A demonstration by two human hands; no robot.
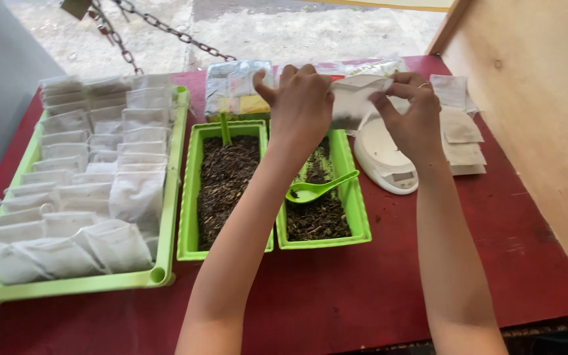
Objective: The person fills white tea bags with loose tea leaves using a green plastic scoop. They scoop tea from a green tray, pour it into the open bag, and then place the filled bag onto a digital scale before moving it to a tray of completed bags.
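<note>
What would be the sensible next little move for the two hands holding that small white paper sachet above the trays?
Probably the right hand should reach down for the green plastic spoon lying in the green tray of dark dried leaves. Both hands, the left hand included, hold the small white paper sachet, seemingly at its mouth.

Filled sachets (93,177) crowd the big green tray (165,276).

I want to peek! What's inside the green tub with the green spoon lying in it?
The green tub holds dark, dry, crumbly leaf bits, and the green spoon rests on them. The left hand and its forearm cover the tub's far end, so that part is hidden.
</note>
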